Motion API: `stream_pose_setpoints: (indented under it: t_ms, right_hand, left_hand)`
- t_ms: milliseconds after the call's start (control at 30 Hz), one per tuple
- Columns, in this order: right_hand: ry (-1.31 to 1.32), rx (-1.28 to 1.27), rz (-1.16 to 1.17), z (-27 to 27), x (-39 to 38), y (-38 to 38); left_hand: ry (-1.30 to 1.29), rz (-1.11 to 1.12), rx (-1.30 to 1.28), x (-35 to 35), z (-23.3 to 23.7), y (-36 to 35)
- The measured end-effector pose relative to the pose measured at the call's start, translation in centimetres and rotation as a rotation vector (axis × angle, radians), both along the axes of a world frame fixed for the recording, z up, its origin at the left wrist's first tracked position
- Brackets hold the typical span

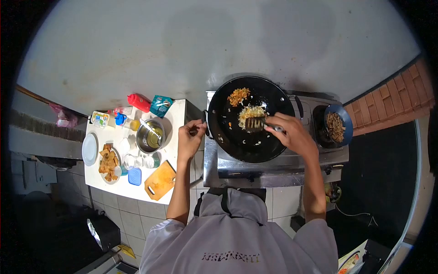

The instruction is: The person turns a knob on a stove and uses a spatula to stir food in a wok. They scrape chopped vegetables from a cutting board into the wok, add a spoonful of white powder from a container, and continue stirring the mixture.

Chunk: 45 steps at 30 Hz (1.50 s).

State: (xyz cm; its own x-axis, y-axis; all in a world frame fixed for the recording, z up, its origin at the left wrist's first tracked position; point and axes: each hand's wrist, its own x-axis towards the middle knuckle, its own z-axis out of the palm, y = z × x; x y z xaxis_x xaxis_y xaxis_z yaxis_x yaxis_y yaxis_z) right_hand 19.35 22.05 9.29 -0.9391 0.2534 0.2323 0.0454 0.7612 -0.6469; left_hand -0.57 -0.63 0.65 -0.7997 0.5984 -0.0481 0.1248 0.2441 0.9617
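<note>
A wide black wok (242, 148) sits on the stove. My left hand (190, 137) is closed on the wok's left handle (205, 122). My right hand (294, 132) grips a slotted spatula (254, 123), its head down in the wok against a heap of pale yellow, scrambled-looking food (251, 113). Further up the wok lies a separate mound of orange-brown minced food (238, 96). Small bits are scattered over the wok's bottom.
Right of the wok, a blue-rimmed pan (348, 125) holds brown strips of food. The white table (157, 195) on the left carries a steel pot (145, 143), a wooden cutting board (160, 181), a plate of fried pieces (108, 163), a red bottle (139, 102) and a teal pouch (160, 106).
</note>
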Motion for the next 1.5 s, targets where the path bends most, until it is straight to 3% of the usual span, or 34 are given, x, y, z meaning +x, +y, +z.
stream_pose_setpoints:
  t_ms: [167,300,367,433,500,700,833,933,1067,1167,1267,1367,1500]
  right_hand:
    - [-0.01,0.072,0.05,2.6,2.1,-1.0]
    - [-0.06,0.004,0.159,1.0,2.1,-3.4]
    - [0.095,0.116,0.103,-0.9,1.2,-3.6]
    - [0.055,0.154,0.063,-1.1,0.3,-3.6]
    - [0.196,0.103,-0.082,-0.7,-0.6,-4.8]
    - [0.266,0.099,-0.253,-2.8,-4.1,-5.1]
    - [0.232,-0.081,-0.422,-1.5,-4.8,-5.3]
    - [0.304,0.055,-0.388,-2.7,-5.6,-5.8]
    - [0.217,0.025,-0.419,-1.8,-4.1,-2.8]
    - [0.102,-0.071,-0.254,1.8,-0.8,-3.9]
    - [0.15,-0.056,-0.063,0.2,0.1,-4.8]
    - [0.062,0.032,-0.035,-1.1,-1.0,-2.5]
    - [0.181,0.084,-0.293,0.5,0.6,-1.4]
  left_hand:
    - [0.025,0.013,0.017,0.1,-0.7,-0.2]
    - [0.065,0.009,0.047,0.2,0.0,-0.1]
    - [0.061,0.009,0.045,0.4,-0.2,-0.1]
    - [0.005,0.002,0.07,0.3,-0.2,-0.1]
    - [0.007,0.007,0.08,0.3,-0.1,0.0]
    - [0.031,0.008,0.069,0.4,-0.2,-0.1]
    - [0.073,0.016,0.061,0.1,-0.5,-0.1]
    - [-0.002,0.021,0.091,0.1,-0.7,0.0]
    - [-0.037,0.018,0.099,0.0,-0.3,0.0]
    - [0.023,0.026,0.085,0.3,-0.3,-0.1]
    - [0.004,0.025,0.087,0.2,-0.3,0.2]
    - [-0.006,0.006,0.122,0.3,-0.8,-0.2]
    - [0.036,0.018,0.131,0.1,-0.9,-0.1]
